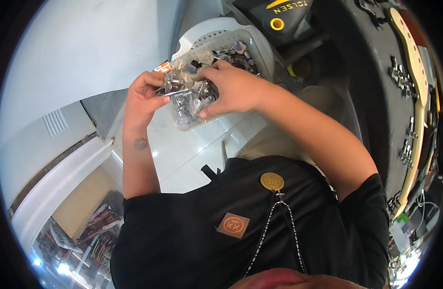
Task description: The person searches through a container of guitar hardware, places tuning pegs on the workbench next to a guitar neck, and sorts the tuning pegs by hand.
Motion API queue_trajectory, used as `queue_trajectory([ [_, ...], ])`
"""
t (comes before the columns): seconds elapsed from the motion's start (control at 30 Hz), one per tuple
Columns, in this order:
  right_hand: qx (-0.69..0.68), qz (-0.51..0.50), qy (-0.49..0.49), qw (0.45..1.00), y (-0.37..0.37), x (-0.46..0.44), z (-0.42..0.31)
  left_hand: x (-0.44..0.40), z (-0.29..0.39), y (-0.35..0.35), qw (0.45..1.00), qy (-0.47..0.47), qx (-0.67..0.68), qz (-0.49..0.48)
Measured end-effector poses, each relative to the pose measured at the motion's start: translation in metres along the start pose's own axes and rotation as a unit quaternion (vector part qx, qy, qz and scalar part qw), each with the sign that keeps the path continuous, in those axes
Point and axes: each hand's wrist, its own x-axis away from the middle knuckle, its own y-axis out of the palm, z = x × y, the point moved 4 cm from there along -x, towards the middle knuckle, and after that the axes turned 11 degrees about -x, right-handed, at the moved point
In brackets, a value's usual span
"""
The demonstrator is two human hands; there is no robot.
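A clear plastic bin point(186, 126) full of small metal parts and plastic bags point(197, 103) rests on a white plastic stool point(202, 30). My left hand point(148, 92) is at the bin's left side, its fingers and thumb closed on a clear bag of metal parts point(173, 84). An orange and white label point(162, 67) shows by its fingertips. Over the middle of the bin, my right hand point(233, 89) is curved with thumb and fingers apart, touching the bags and dark parts beneath it. Whether it grips any of them is hidden.
A black Tolsen tool bag point(288, 19) lies beyond the bin at the upper right. Along the right runs a dark bench point(375, 72) with metal hardware point(402, 77) and a pale wooden guitar neck point(416, 62). A white panel point(86, 48) stands at the left.
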Motion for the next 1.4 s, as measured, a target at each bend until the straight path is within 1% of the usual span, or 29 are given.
queue_trajectory([
  [0.03,-0.001,0.015,0.029,0.999,0.006,0.0,-0.002,0.0,0.001,0.0,1.0,0.0,0.022,0.001],
  [0.13,-0.004,0.076,0.04,0.996,0.022,0.0,0.003,-0.003,0.0,0.003,0.997,-0.002,0.072,0.008],
  [0.23,0.017,0.123,-0.084,0.989,0.007,-0.005,0.006,-0.003,-0.003,0.005,0.997,-0.006,0.075,0.022],
  [0.27,0.025,0.121,-0.078,0.989,-0.003,-0.001,0.005,-0.003,-0.004,0.005,0.995,-0.007,0.095,0.02],
  [0.33,-0.041,0.104,0.001,0.994,-0.021,0.002,0.007,-0.004,-0.006,0.007,0.99,-0.007,0.139,0.012],
  [0.4,-0.12,0.135,0.05,0.982,-0.036,0.003,0.02,-0.003,-0.003,0.011,0.99,-0.01,0.143,0.015],
  [0.43,-0.088,0.161,0.034,0.983,-0.047,0.008,0.017,-0.004,-0.004,0.012,0.989,-0.012,0.145,0.013],
  [0.53,0.071,0.189,0.033,0.979,-0.063,0.014,-0.001,-0.009,0.005,0.019,0.99,-0.02,0.139,0.007],
  [0.57,0.098,0.177,0.047,0.978,-0.065,0.013,-0.007,-0.01,0.009,0.024,0.99,-0.024,0.137,0.005],
  [0.67,0.031,0.177,-0.011,0.984,-0.04,0.008,-0.001,-0.017,0.009,0.03,0.997,-0.037,0.041,0.051],
  [0.7,0.075,0.169,0.027,0.982,-0.025,0.011,-0.006,-0.017,0.01,0.034,0.998,-0.04,0.01,0.053],
  [0.77,0.169,0.215,0.074,0.959,0.012,0.014,-0.01,-0.017,0.013,0.043,0.996,-0.046,-0.051,0.058],
  [0.83,0.213,0.209,0.113,0.948,0.021,0.01,-0.01,-0.017,0.009,0.048,0.99,-0.055,-0.114,0.068],
  [0.87,0.186,0.207,0.113,0.954,0.016,0.006,-0.007,-0.016,0.008,0.05,0.985,-0.061,-0.144,0.073],
  [0.93,0.134,0.2,0.112,0.964,0.002,-0.001,0.003,-0.016,0.008,0.055,0.985,-0.053,-0.137,0.085],
  [1.03,0.103,0.233,0.069,0.964,-0.02,0.004,0.0,-0.016,0.011,0.06,0.98,-0.055,-0.161,0.1],
  [1.07,0.124,0.248,0.048,0.959,-0.028,0.006,-0.004,-0.019,0.012,0.063,0.978,-0.056,-0.174,0.101],
  [1.13,0.167,0.278,0.009,0.946,-0.044,0.013,-0.012,-0.027,0.022,0.074,0.988,-0.058,-0.097,0.107],
  [1.17,0.158,0.269,0.011,0.95,-0.052,0.015,-0.013,-0.031,0.024,0.08,0.991,-0.06,-0.059,0.109],
  [1.27,0.194,0.315,-0.013,0.929,-0.073,0.028,-0.043,-0.051,0.022,0.091,0.996,-0.022,-0.042,0.07],
  [1.3,0.204,0.319,-0.028,0.925,-0.078,0.031,-0.044,-0.058,0.019,0.092,0.994,-0.024,-0.091,0.059],
  [1.4,0.155,0.288,0.129,0.936,-0.086,0.041,-0.072,-0.072,0.02,0.097,0.987,-0.059,-0.149,0.002],
])
